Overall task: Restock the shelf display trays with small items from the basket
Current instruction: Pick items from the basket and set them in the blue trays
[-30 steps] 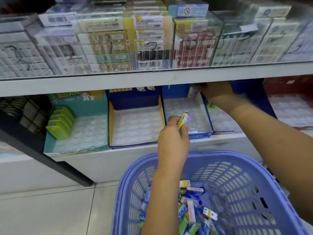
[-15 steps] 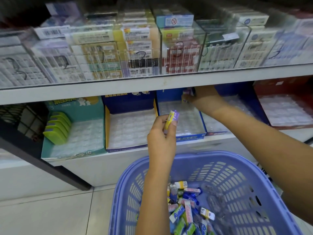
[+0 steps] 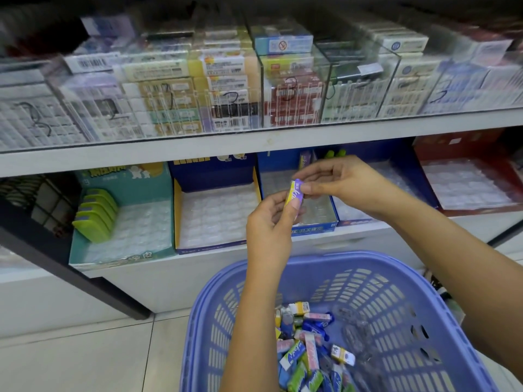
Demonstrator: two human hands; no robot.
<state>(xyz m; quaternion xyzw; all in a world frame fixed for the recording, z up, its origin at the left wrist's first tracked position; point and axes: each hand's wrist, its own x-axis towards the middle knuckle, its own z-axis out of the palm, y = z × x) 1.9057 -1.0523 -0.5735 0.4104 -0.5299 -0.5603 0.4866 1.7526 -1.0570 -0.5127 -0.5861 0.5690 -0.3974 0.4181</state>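
Closest is the purple basket (image 3: 396, 306), made of plastic with rows of slots in its walls. In its bottom lies a heap of small packs (image 3: 305, 355), blue, green, pink and yellow, all shiny little blocks. The left hand (image 3: 268, 230) is raised above the basket and pinches the lower part of one pack (image 3: 294, 190) between thumb and fingers, as it did a moment ago. The big change is the right hand (image 3: 339, 179). Before, it was reaching deep into the blue tray (image 3: 314, 229); now it has come back to meet the left hand, and its thumb and first finger pinch the top end of the same pack. The pack is a small long box, purple with a yellow side. It stands nearly straight up, its top tipped a little to the right, in the air in front of the blue tray. That cardboard tray has a bumpy clear plastic liner, and one purple pack (image 3: 305, 161) stands at its back. To the left are a blue and yellow tray (image 3: 209, 246) and a green tray (image 3: 121, 258) with a row of green packs (image 3: 96, 213). A red tray (image 3: 481, 209) sits far right. Above, a shelf holds stacked boxes (image 3: 226, 89) behind clear plastic.
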